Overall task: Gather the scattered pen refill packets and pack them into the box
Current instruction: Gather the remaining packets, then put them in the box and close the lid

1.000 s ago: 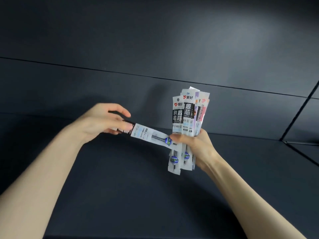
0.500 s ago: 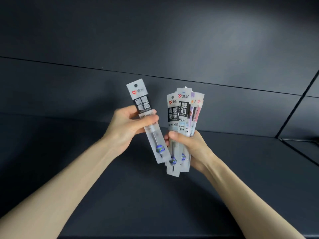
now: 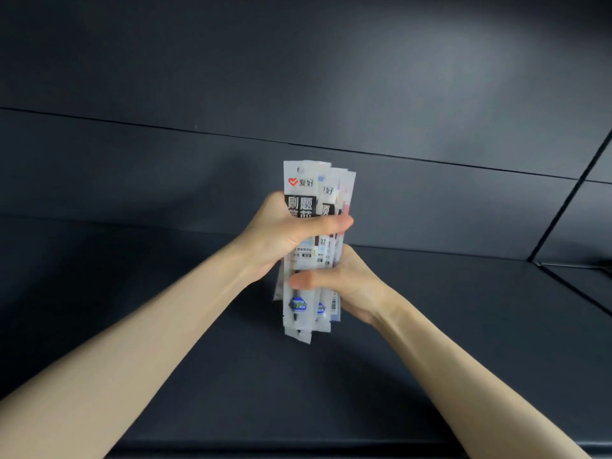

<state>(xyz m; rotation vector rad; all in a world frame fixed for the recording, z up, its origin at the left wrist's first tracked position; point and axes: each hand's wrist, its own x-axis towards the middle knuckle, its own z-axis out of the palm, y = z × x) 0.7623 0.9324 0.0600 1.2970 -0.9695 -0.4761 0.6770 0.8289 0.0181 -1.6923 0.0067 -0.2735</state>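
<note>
Since half a second back, the single packet (image 3: 299,185) that the left hand (image 3: 281,233) held off to the side has joined the rest. Now it's all one upright bundle of refill packets (image 3: 323,251), held up over the dark table (image 3: 231,376). Left hand wraps the upper half with its thumb laid across the front. The right hand (image 3: 351,286) grips lower down, thumb across the front too, fingers curled behind. Both are clamped snug on the bundle.

These look like light, slick plastic sleeves. I'd guess they're floppy alone and stiffer as a stack, and they'd fan out or slip if held loosely. The bottom ends sit uneven. I'd pinch across the middle where they all overlap. No box in view, so I can't say where it is.
</note>
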